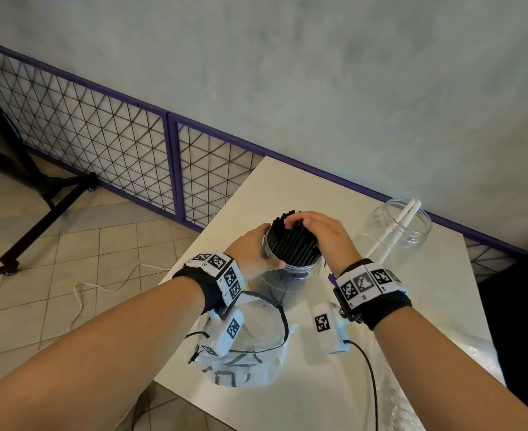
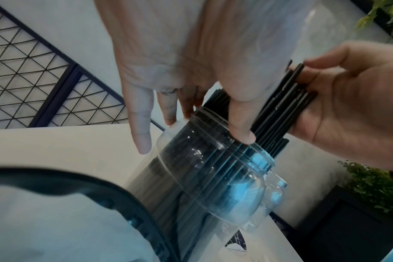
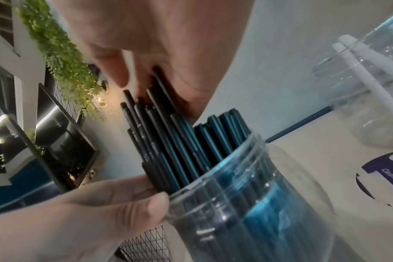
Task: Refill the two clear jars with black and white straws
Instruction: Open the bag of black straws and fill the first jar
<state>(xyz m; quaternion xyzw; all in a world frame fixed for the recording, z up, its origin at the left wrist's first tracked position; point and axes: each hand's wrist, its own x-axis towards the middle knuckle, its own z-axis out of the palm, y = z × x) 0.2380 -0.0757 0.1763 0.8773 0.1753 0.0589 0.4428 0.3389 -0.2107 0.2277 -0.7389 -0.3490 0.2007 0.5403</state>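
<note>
Gripping jar (image 3: pixel 236 212) beside "Clean as" label (image 3: pixel 392 174)

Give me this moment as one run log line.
left hand: grips near jar at neck | right hand: holds black straws standing in near jar | far jar: two white straws
</note>
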